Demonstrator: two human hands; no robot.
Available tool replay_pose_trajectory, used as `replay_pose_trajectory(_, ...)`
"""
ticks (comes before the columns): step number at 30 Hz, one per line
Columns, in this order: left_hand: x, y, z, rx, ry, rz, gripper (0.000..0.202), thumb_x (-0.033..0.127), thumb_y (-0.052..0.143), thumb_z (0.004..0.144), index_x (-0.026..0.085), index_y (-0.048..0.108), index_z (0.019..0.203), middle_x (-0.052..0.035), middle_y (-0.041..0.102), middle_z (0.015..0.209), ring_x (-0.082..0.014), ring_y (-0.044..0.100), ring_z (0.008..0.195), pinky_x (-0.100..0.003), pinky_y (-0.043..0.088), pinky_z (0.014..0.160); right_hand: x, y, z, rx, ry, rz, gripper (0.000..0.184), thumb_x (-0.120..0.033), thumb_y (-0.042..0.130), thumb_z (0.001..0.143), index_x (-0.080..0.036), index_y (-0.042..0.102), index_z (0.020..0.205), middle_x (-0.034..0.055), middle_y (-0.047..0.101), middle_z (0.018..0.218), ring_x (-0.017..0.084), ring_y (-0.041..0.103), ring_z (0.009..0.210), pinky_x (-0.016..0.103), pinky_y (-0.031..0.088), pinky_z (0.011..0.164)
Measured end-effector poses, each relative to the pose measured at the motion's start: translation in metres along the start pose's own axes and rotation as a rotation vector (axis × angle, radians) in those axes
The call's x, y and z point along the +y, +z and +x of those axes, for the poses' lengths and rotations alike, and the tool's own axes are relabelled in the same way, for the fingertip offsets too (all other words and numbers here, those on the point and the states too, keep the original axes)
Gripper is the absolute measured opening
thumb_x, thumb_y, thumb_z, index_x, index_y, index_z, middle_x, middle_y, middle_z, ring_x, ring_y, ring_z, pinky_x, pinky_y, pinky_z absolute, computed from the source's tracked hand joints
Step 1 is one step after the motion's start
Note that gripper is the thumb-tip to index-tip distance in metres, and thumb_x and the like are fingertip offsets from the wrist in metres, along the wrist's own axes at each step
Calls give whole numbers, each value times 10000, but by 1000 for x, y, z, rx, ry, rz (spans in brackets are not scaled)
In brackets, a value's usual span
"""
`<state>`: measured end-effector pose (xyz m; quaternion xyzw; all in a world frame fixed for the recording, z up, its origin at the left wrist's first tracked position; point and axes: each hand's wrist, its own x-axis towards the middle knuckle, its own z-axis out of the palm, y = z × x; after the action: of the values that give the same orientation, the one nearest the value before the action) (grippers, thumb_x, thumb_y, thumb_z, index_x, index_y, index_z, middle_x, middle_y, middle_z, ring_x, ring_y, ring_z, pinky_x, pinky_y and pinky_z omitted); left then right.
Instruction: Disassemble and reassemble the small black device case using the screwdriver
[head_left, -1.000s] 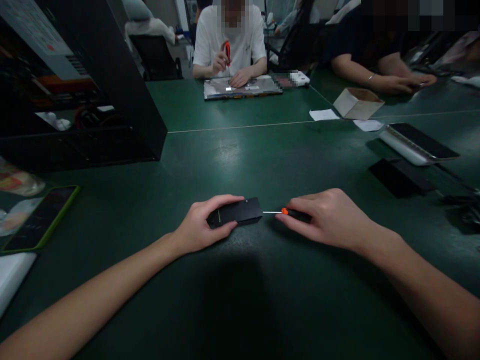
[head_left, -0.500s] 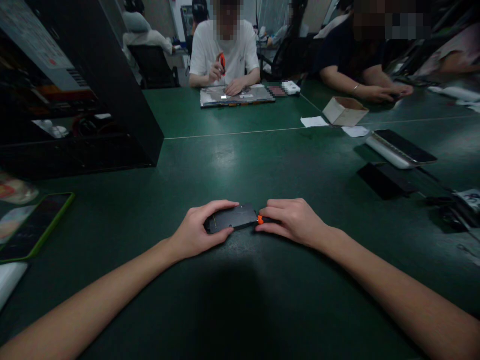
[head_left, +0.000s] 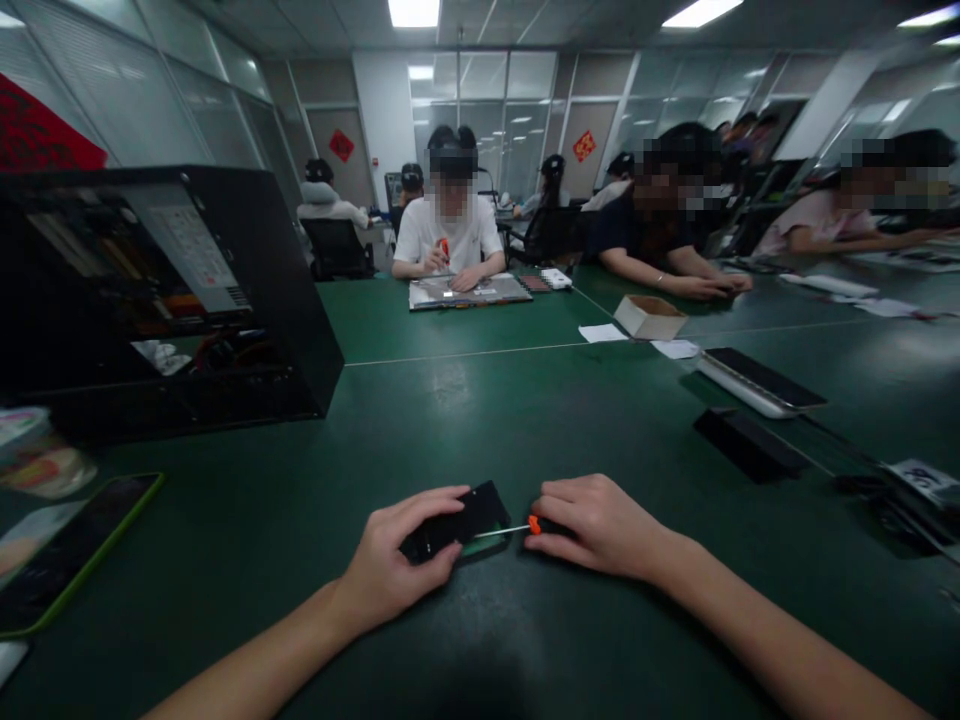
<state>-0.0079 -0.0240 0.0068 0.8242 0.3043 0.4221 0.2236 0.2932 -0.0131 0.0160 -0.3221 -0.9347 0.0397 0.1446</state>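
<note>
Near the table's front, my left hand [head_left: 394, 550] is closed around a flat black rectangular device [head_left: 486, 508], thumb on the near side and fingers on the far side. Its black cover stands tilted up along the near edge. A green strip, perhaps a circuit board [head_left: 489, 545], shows in the gap. Across from it, my right hand [head_left: 604, 525] grips the black and orange handle of a screwdriver [head_left: 534, 525]. The screwdriver's thin metal shaft points left into the gap; its tip is hidden under the cover.
A black computer case [head_left: 300, 340] stands open-sided at left, with a green-edged phone [head_left: 82, 550] and a cup [head_left: 45, 455] before it. At right lie a white device with a dark top [head_left: 757, 385], a black block [head_left: 750, 445] and cables. Across the table, a person [head_left: 450, 235] works on a panel [head_left: 472, 290].
The device's cover has come up on the near side, exposing green inside. My right hand has drawn slightly away, showing the screwdriver's shaft. The head view has tilted upward.
</note>
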Motion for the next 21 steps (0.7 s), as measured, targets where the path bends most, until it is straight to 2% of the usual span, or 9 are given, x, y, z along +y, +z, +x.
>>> replay_pose_trajectory(2,-2,-2,2,82,-78,-18,231,237,639,921,205,715,1137,-119,770,1215,-269,763,1082,-422,636,938,5,-3,-2,-14,44,-37,455,-480,409,1072,-153,675,901,40,649,780,144,598,665,282,381,611)
replay_pose_trajectory(4,-6,-4,4,147,-216,-72,231,293,554,989,192,725,1107,-98,815,1045,-254,797,928,-404,658,836,9,-5,-3,-28,146,-46,436,-458,407,1076,-152,679,925,50,672,822,151,628,703,281,409,638)
replay_pose_trajectory(6,-11,-5,7,162,-352,-109,288,353,509,1021,178,733,1065,-59,815,815,-238,790,750,-372,654,733,12,-3,-3,-44,258,-39,391,-440,430,1072,-159,685,975,58,696,891,160,659,759,281,442,676)
replay_pose_trajectory(7,-14,-5,9,159,-398,-102,299,375,521,1013,175,743,1032,-49,806,773,-237,780,723,-359,644,713,13,0,-3,-50,297,-36,366,-432,448,1066,-164,687,996,60,701,918,166,668,778,283,454,687)
replay_pose_trajectory(10,-19,-4,11,122,-472,-21,287,392,578,960,183,776,950,-56,814,875,-242,770,803,-329,610,733,14,8,-1,-48,324,-51,316,-404,471,1057,-179,692,1050,61,701,956,182,679,812,295,472,696)
replay_pose_trajectory(13,-23,-2,12,53,-496,33,291,399,577,946,197,786,963,-53,810,940,-240,755,850,-326,583,772,11,9,0,13,268,-128,319,-367,432,1069,-174,687,1074,68,697,954,192,673,823,301,465,682)
replay_pose_trajectory(16,-27,0,13,6,-479,54,298,397,548,965,207,777,996,-54,801,971,-243,743,896,-345,565,823,-5,-1,3,154,134,-197,311,-308,409,1072,-158,673,1008,62,684,873,173,634,751,291,437,649)
replay_pose_trajectory(19,-28,1,15,-23,-414,88,289,370,527,979,211,768,985,-63,789,1004,-246,727,947,-364,547,875,-41,-21,12,351,-49,-135,310,-282,436,1056,-173,616,828,8,611,699,128,523,591,279,382,565)
replay_pose_trajectory(21,-27,1,17,-50,-374,103,279,355,526,981,211,765,965,-67,781,1015,-245,718,962,-368,539,891,-72,-38,20,459,-232,-59,373,-265,438,1054,-203,546,703,-32,529,595,113,426,505,287,323,500)
